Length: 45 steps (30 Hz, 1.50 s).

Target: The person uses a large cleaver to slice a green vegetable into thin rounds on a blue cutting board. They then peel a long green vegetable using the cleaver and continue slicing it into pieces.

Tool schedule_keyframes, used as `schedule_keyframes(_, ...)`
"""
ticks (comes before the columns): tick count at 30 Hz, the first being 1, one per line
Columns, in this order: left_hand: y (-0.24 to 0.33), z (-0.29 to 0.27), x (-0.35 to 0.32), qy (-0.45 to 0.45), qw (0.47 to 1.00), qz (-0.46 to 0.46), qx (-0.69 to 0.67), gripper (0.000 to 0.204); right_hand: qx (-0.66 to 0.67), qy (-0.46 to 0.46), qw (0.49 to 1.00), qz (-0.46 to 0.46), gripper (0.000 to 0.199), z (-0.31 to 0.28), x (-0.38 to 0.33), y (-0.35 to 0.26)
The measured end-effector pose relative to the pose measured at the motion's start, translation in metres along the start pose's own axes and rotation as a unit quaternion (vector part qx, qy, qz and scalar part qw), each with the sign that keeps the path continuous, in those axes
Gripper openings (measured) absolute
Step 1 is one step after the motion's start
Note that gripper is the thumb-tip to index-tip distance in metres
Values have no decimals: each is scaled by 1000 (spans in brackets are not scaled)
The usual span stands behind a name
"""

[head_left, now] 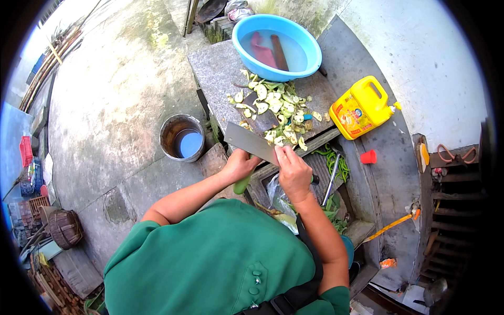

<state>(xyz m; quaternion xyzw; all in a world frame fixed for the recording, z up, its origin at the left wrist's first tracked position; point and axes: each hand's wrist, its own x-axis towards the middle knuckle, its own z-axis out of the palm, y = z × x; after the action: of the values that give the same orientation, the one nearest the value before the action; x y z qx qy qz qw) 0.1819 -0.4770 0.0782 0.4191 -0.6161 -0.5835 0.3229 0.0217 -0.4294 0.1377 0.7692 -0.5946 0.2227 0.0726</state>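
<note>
In my right hand (295, 173) is a cleaver (249, 140), its broad steel blade pointing up and left and its dark handle end showing past my palm. My left hand (240, 165) is closed around a long green vegetable (242, 185), whose rounded lower end sticks out below the fingers. The blade lies across the vegetable's upper part and hides it, so I cannot tell how deep any cut goes. Just beyond the blade, pale cut pieces with green skin (287, 107) are heaped on a grey stone slab (212, 64).
On the slab's far end stands a light blue basin (314, 50) of cloudy water. To the right are a yellow jug (361, 110) and a small red cup (369, 157). Left of the slab sits a bucket (167, 144). Green peppers (344, 169) and a plastic bag (277, 195) lie below the slab's edge.
</note>
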Motion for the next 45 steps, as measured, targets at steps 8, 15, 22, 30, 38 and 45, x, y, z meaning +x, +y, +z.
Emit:
schedule_keyframes(8, 4, 3, -1, -19, 999, -20, -47, 45, 55, -102, 964, 238, 27, 32, -31, 59)
schedule_keyframes(15, 9, -4, 8, -83, 812, -245, -523, 32, 72, 24, 992, 96, 29, 8, -11, 19)
schedule_keyframes(22, 27, 8, 6, -102, 823, -265, -493, 30, 16, 26, 1000, 2, 28, -3, -9, 2)
schedule_keyframes(30, 21, 5, 0, -131, 891, -214, -378, 33, -15, -100, 981, 164, 16, 20, -19, 33)
schedule_keyframes(38, 2, 5, 1, -93, 947, -169, -259, 25, 44, -12, 998, 50, 26, 2, -13, 4)
schedule_keyframes(45, 10, 5, 5, -74, 954, -161, -241, 15, 3, -31, 999, 35, 27, 11, -11, 1)
